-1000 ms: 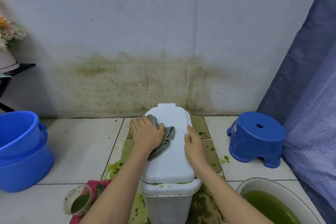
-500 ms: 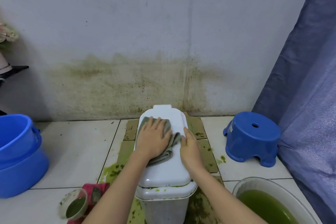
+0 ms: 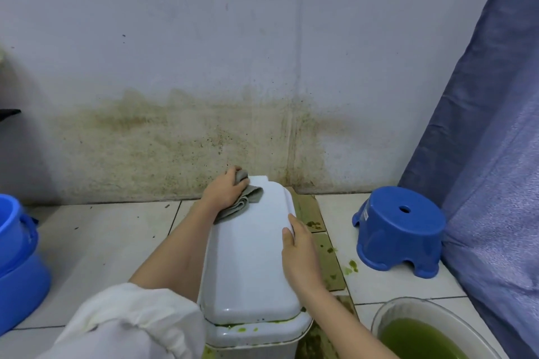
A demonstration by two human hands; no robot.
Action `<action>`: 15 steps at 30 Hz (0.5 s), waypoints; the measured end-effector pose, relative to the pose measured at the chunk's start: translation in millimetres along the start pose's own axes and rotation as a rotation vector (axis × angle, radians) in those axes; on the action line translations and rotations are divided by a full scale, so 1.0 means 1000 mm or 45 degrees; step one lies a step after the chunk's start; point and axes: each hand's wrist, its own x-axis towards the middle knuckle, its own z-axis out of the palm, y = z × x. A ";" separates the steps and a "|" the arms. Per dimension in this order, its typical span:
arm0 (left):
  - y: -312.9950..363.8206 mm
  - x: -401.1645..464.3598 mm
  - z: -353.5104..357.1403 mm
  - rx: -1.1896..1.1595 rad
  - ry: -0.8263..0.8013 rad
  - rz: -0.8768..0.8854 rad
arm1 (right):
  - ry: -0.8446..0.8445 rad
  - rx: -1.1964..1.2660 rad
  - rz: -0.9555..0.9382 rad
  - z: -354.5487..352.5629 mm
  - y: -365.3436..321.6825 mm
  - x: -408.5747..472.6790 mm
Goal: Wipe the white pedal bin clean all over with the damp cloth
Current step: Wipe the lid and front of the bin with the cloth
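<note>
The white plastic pedal bin [image 3: 250,265] stands on the tiled floor against the stained wall, on flattened brown cardboard sheets [image 3: 309,213] spattered green, presumably laid to catch the mess. Its domed lid is closed.

The left hand [image 3: 224,192] grasps the bunched grey damp cloth [image 3: 245,201], fingers curled round it, at the far left corner of the lid beside the hinge tab. This placement suggests the rear edge is under treatment. The white sleeve [image 3: 131,326] is pushed up the forearm, probably to keep it dry.

The right hand [image 3: 297,253] lies released along the right edge of the lid, fingers straight, thumb on top. It holds nothing; in my judgement it steadies the light bin against the wiping pressure.

Green residue remains in the seam under the lid's near edge and on the rim. The lid top appears clean; the body is mostly out of view, so much work likely remains.

A clear round basin of green liquid [image 3: 420,338] sits near right. A blue plastic stool [image 3: 399,230] carries a small white label, too small to read. Stacked blue buckets [image 3: 17,265] stand left. No other writing is visible.
</note>
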 end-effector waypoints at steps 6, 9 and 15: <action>-0.005 -0.010 0.001 -0.196 0.167 0.105 | -0.016 -0.056 -0.022 -0.002 0.004 -0.001; 0.002 -0.004 -0.004 0.198 0.122 -0.014 | -0.013 -0.045 -0.025 -0.001 0.003 -0.001; 0.012 -0.008 0.006 0.275 0.241 -0.086 | 0.009 -0.035 -0.034 -0.003 0.005 0.001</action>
